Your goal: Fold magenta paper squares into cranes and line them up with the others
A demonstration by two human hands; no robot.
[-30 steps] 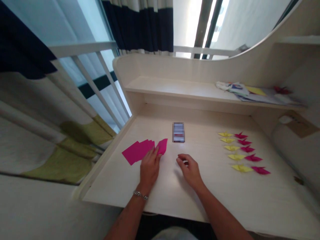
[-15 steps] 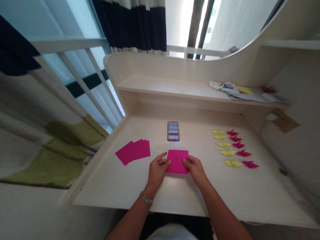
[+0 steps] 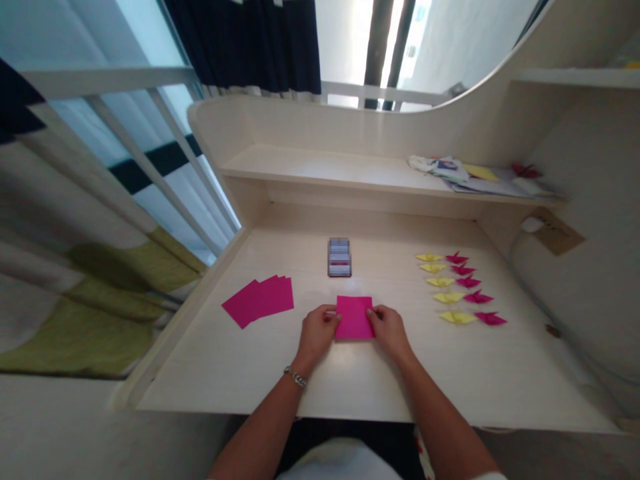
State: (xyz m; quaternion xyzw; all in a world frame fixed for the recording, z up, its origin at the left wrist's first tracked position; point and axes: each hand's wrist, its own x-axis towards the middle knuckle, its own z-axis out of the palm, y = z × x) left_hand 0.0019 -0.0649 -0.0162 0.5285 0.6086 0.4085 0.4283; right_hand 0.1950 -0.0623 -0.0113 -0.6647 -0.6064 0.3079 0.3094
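A single pink paper square [image 3: 354, 316] lies flat on the pale desk [image 3: 250, 373] in front of me. My left hand [image 3: 316, 331] pinches its left edge, fingers curled. On the opposite edge, my right hand [image 3: 388, 328] grips the sheet the same way. A fanned stack of pink sheets [image 3: 259, 300] lies to the left of my left hand. To the right stand two rows of folded paper shapes, yellow [image 3: 440, 281] and pink [image 3: 469, 281].
A small blurred rectangular object [image 3: 339, 257] lies just beyond the sheet. The shelf [image 3: 325, 170] above the desk holds loose papers [image 3: 470, 175] at its right end. White railing bars and a curtain stand to the left.
My left hand drew one pink sheet from the stack and brought it to the desk's middle. My right hand took its other edge. The sheet now lies flatter and closer between both hands.
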